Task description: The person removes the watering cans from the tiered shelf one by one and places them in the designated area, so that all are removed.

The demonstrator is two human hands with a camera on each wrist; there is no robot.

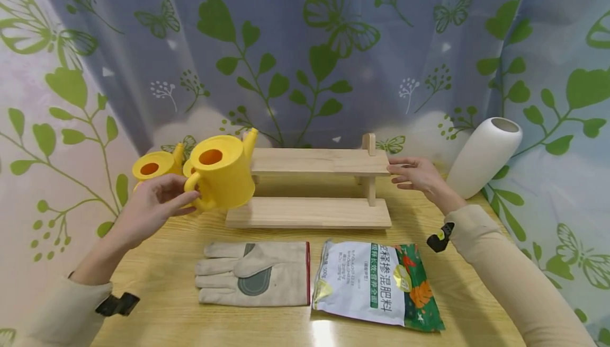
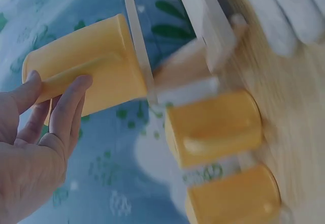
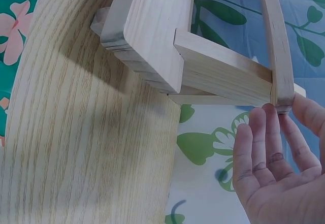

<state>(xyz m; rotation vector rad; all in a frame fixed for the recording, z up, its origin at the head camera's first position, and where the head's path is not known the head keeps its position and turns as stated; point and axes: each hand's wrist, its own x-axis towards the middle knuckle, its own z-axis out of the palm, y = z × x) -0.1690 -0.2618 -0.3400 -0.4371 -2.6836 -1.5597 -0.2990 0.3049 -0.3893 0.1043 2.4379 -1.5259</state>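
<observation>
My left hand (image 1: 154, 206) grips the handle of a yellow watering can (image 1: 231, 177), its spout pointing up and to the right. The can is upright at the left end of a two-tier wooden shelf (image 1: 314, 161) and overlaps the upper board's end in the head view. In the left wrist view, the can's base (image 2: 133, 56) is close to that board. On the shelf's right end, my right hand (image 1: 419, 177) pinches the upper board's corner, the thumb on top and fingertips (image 3: 269, 113) underneath. Two more yellow watering cans (image 2: 216, 127) stand left of the shelf.
A light work glove (image 1: 286, 283) lies palm up in front of the shelf, beside a white and green fertilizer bag (image 1: 359, 283). At the back right, a white vase (image 1: 481, 161) leans against the patterned curtain (image 1: 286, 45). The table (image 1: 167, 262) has wood grain.
</observation>
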